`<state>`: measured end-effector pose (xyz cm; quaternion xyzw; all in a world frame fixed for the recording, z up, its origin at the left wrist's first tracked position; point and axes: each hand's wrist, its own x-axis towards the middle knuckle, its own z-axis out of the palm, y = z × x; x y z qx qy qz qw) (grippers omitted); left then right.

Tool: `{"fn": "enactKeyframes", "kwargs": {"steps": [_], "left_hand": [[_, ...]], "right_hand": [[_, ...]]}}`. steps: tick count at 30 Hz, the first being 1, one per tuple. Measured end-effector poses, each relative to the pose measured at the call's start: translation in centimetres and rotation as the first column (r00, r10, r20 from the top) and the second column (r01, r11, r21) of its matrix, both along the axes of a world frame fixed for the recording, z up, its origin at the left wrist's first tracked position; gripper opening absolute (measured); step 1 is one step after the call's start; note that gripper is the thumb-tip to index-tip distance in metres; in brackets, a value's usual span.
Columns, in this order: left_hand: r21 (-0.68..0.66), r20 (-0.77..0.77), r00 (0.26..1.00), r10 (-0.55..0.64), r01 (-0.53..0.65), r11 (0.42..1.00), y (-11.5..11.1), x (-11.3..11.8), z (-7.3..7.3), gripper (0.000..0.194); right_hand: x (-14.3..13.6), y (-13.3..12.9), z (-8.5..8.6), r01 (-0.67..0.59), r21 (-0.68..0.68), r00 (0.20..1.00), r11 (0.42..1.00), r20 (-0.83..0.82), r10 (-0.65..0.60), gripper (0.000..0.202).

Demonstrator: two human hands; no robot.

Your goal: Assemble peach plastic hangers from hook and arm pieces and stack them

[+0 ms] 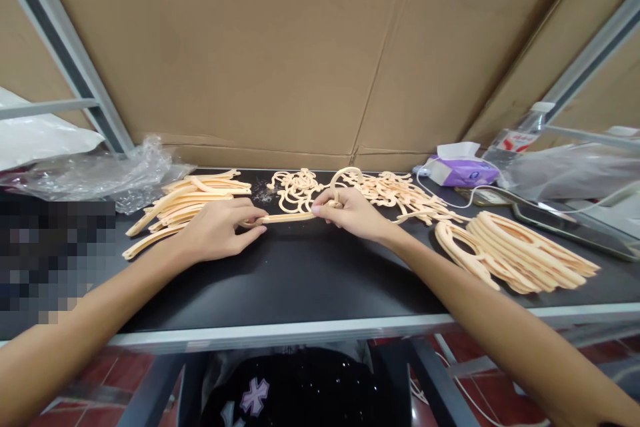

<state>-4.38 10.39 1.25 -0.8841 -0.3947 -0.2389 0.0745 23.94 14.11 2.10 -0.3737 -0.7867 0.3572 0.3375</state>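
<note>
Between my hands, a thin peach-coloured strip (pixel 289 217) is held level above the black table (pixel 300 280). My left hand (pixel 220 228) pinches its left end between thumb and fingers. At the other end, my right hand (pixel 350 212) closes on the strip together with a curved piece (pixel 345 175) that loops up over the fingers. A pile of long pieces (pixel 175 208) lies beside my left hand. Behind my hands are small curly pieces (pixel 297 187), and another heap of them (pixel 395 193) is behind my right hand.
Stacked larger peach frames (pixel 520 250) lie on the right. Beyond them are a phone (pixel 570 230), a white cable (pixel 467 199), a purple tissue pack (pixel 463 170) and a bottle (pixel 525 133). Clear plastic wrap (pixel 145 173) sits at the left. Cardboard (pixel 250 47) stands behind.
</note>
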Motion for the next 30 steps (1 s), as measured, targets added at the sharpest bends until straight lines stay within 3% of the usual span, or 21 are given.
{"fn": "enactKeyframes", "kwargs": {"steps": [11, 15, 20, 24, 27, 30], "left_hand": [[0.102, 0.014, 0.999, 0.053, -0.054, 0.993, 0.0, 0.7, -0.3, 0.031], [0.117, 0.011, 0.997, 0.077, -0.078, 0.99, 0.0, 0.8, -0.1, 0.033], [0.144, 0.087, 0.982, 0.169, -0.18, 0.973, 0.1, 0.4, 0.2, 0.036], [0.142, 0.176, 0.963, 0.203, -0.229, 0.963, 0.3, -0.1, 0.4, 0.034], [0.132, 0.225, 0.95, 0.214, -0.248, 0.96, 0.3, -0.2, 0.5, 0.033], [0.126, 0.247, 0.941, 0.231, -0.267, 0.955, 0.3, -0.2, 0.6, 0.033]], "right_hand": [[-0.2, -0.4, -0.4, 0.097, 0.114, 0.991, 0.989, -0.105, -0.085, 0.025], [-0.2, -0.5, 0.0, 0.199, 0.233, 0.98, 0.952, -0.053, -0.192, 0.03], [0.6, 0.2, 0.2, 0.249, 0.495, 0.942, 0.832, 0.074, -0.326, 0.041], [1.7, 1.3, 0.1, 0.309, 0.68, 0.846, 0.665, 0.122, -0.519, 0.042], [2.7, 2.0, 0.2, 0.376, 0.756, 0.748, 0.536, 0.094, -0.657, 0.037], [3.6, 2.4, 0.5, 0.429, 0.783, 0.697, 0.45, 0.03, -0.717, 0.028]]}}
